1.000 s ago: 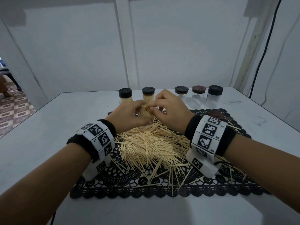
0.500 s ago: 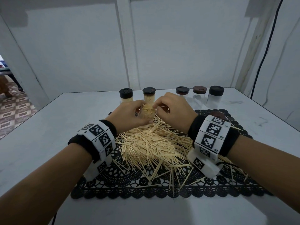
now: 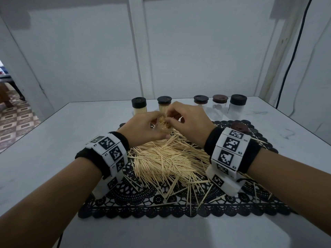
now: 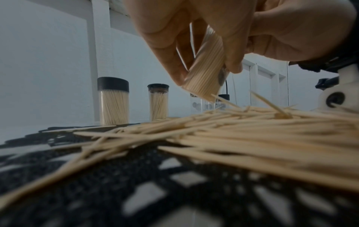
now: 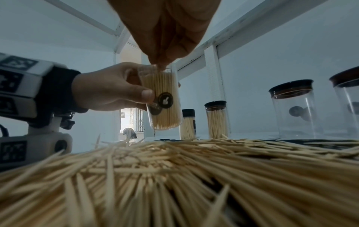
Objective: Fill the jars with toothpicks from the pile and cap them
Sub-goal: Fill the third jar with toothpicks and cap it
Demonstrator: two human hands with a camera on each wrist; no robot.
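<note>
The left hand [image 3: 143,127] wraps thumb and fingers around a clear, uncapped cylindrical jar [image 5: 162,98] packed with pale wooden toothpicks, held tilted above the far part of the pile [image 3: 166,161]; a round black sticker sits on its smooth wall. The right hand [image 3: 189,122] hovers over the jar's mouth, fingertips [image 5: 161,61] bunched narrowly and touching the toothpick tips; whether they pinch any cannot be told. The pile lies as a loose heap of thin pointed sticks on a black openwork lace mat [image 3: 143,208] with scalloped edges, at the middle of the smooth grey table [image 3: 44,149]. Along the far edge stand five capped jars: two toothpick-filled jars [image 3: 139,106] left of centre, three clear jars [image 3: 237,104] toward the right far corner, their lids dark and round
</note>
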